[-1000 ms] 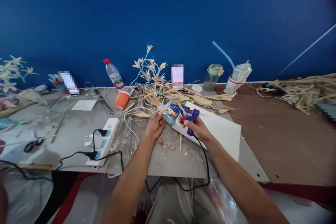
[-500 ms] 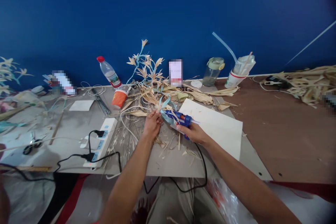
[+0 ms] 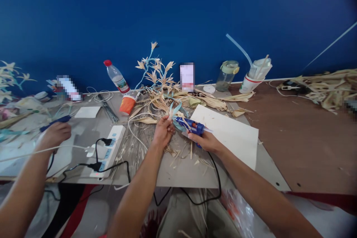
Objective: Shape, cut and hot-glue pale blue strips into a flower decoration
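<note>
A blue hot glue gun (image 3: 195,126) is gripped in my right hand (image 3: 205,140), its nose pointing left. My left hand (image 3: 164,131) pinches a husk flower (image 3: 172,112) with pale and light-blue petals, close to the glue gun's tip. Whether the nozzle touches the flower I cannot tell. Behind my hands stands a branch of cream husk flowers (image 3: 156,70) on blue-wrapped stems. Dried corn husk strips (image 3: 206,100) lie heaped around its base. A white sheet (image 3: 231,134) lies under and to the right of the glue gun.
At the left, a co-worker's hand (image 3: 57,134) holds another blue glue gun (image 3: 55,122). A power strip (image 3: 108,150) with plugged-in cables lies left of my arm. Farther back stand a plastic bottle (image 3: 118,78), an orange cup (image 3: 127,105), a phone (image 3: 187,77), a jar (image 3: 227,76) and a paper cup (image 3: 249,83).
A co-worker's hand with a glue gun has come in at the left, over where scissors lay. My hands have barely moved; the flower in my left hand has turned slightly.
</note>
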The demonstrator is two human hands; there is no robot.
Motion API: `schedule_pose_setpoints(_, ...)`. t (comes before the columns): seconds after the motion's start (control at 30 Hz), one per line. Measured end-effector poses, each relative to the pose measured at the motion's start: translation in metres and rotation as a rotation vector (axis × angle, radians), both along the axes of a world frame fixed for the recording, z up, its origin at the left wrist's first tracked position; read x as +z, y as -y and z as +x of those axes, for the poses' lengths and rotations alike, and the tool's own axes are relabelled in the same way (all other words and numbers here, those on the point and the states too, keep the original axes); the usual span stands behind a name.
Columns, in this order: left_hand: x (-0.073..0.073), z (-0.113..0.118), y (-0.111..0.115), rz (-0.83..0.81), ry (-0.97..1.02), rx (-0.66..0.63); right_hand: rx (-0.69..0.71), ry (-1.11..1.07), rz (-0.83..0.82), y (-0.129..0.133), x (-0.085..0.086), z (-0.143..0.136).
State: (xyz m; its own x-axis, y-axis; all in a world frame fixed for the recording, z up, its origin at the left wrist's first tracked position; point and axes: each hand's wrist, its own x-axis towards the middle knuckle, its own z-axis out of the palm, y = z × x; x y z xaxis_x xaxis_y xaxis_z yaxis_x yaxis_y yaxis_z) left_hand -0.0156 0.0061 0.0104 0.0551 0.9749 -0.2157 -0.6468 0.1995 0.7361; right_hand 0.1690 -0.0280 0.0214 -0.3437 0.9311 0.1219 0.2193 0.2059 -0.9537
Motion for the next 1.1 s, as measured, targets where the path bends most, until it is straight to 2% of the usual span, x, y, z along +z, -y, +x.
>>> schedule_pose_setpoints(0.2,-0.0012,-0.0032,-0.0005,0.001,0.040,-0.063,0.007,0.002,0.004,-0.0004,-0.0016,0.0014)
schedule_pose_setpoints(0.43,-0.0004,-0.0036,-0.0011,-0.037,0.069,-0.038,0.034,0.005,0.017,-0.0006,-0.0029,0.0018)
schedule_pose_setpoints(0.87,0.0019,-0.0065,-0.0026,0.001,0.214,-0.046,0.021,-0.018,0.028,-0.0011,-0.0006,0.0032)
schedule_pose_setpoints(1.1,-0.0021,-0.0048,-0.0020,0.048,0.173,-0.031,0.054,-0.041,0.023,0.0003,0.0028,0.0040)
